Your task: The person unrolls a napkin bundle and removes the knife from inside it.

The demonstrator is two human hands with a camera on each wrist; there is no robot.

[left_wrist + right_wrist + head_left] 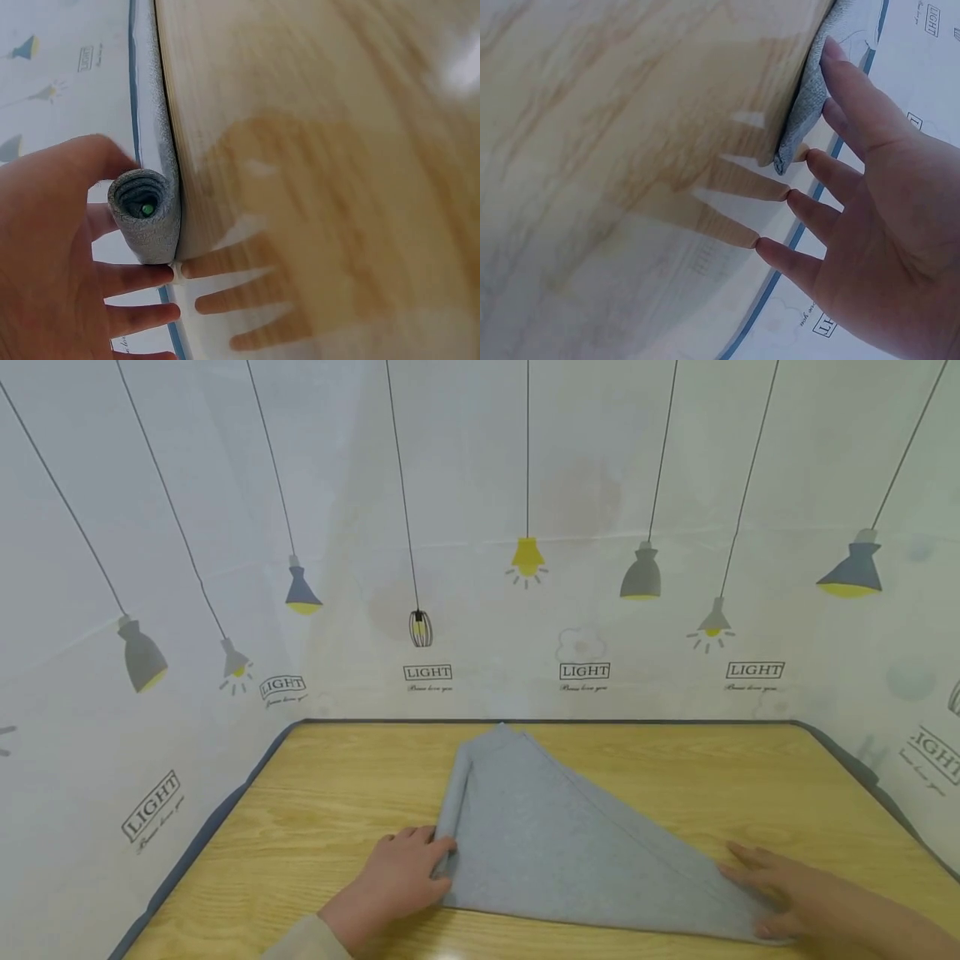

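Gray cloth (562, 852): left hand (393, 878) holds its rolled side (452, 797) between thumb and fingers; right hand (802, 892), fingers spread, touches the tapered end. Cloth reaches the surface's (337, 793) far edge. Judged light, soft, limp, non-slippery; best taken along the roll. Roll's hollow end shows a green spot (148, 210), unidentified.

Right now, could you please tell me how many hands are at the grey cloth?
2: the left hand is at the rolled left side of the grey cloth, and the right hand is at its pointed right corner. Neither is hidden.
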